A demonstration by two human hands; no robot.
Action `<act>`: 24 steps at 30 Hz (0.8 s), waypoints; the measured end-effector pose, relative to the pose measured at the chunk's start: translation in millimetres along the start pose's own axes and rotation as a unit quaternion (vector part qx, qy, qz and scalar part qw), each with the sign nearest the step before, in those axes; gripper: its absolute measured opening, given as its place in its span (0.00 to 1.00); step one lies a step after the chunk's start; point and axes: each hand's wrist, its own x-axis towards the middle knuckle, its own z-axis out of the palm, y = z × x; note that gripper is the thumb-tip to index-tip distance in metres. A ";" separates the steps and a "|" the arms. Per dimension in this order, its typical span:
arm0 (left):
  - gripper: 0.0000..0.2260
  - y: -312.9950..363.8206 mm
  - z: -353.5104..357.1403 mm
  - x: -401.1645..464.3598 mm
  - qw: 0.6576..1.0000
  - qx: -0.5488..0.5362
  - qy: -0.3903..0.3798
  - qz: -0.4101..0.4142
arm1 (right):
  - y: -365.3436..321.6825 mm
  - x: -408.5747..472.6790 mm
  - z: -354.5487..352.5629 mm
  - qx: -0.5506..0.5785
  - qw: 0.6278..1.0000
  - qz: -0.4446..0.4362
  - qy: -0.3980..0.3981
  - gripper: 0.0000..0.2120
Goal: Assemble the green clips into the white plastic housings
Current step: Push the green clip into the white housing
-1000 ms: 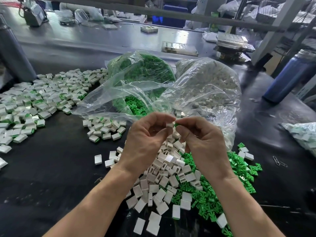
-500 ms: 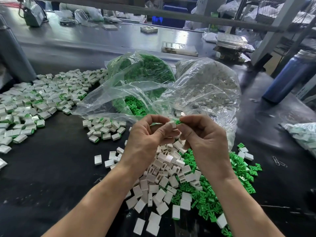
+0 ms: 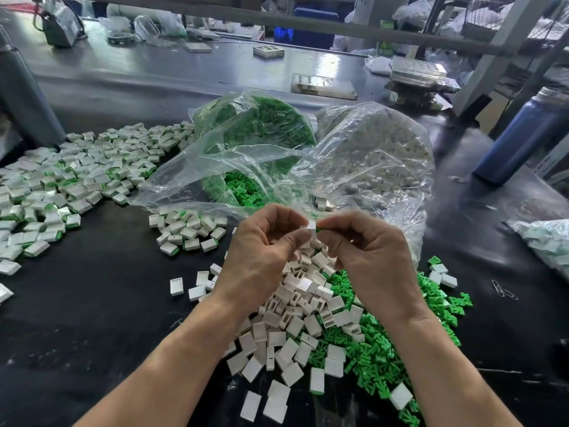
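White housing (image 3: 311, 225) is being pinched by the left hand (image 3: 264, 257) while the right hand (image 3: 369, 254) is pressing a green clip (image 3: 318, 230) in, finished pieces (image 3: 61, 186) lying far left, loose housings (image 3: 295, 322) and clips (image 3: 388, 343) waiting near.

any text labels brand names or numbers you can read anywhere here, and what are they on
None can be read.
Blue bottle: no lettering shows.
Flat boxes at the back of the bench: any print is too blurred.
White housings and green clips: no markings visible.
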 end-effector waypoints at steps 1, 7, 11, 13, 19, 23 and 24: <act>0.04 0.3 -0.2 -0.2 1.000 0.008 0.000 0.001 | 0.2 0.1 -0.1 -0.003 1.000 0.001 -0.001 0.09; 0.05 3.9 1.9 0.8 1.000 -0.007 0.006 0.007 | -1.6 2.3 2.1 0.157 0.985 0.074 0.013 0.09; 0.06 5.8 1.8 0.5 1.000 -0.025 0.012 -0.001 | -1.0 2.3 5.4 0.198 0.976 0.095 0.001 0.08; 0.05 6.5 1.2 -0.3 1.000 -0.026 0.005 -0.009 | -0.5 2.2 6.2 0.179 0.980 0.092 -0.002 0.05; 0.04 5.7 -0.1 -1.3 0.999 0.051 0.007 0.002 | -2.7 -0.5 6.5 0.097 0.993 0.067 -0.008 0.05; 0.05 5.2 -1.2 -1.3 0.996 0.084 0.017 0.004 | -5.4 -0.8 6.3 0.087 0.994 0.070 -0.008 0.05; 0.05 5.8 -1.2 -1.5 0.996 0.087 0.018 0.004 | -6.1 -1.0 5.8 0.084 0.994 0.069 -0.008 0.05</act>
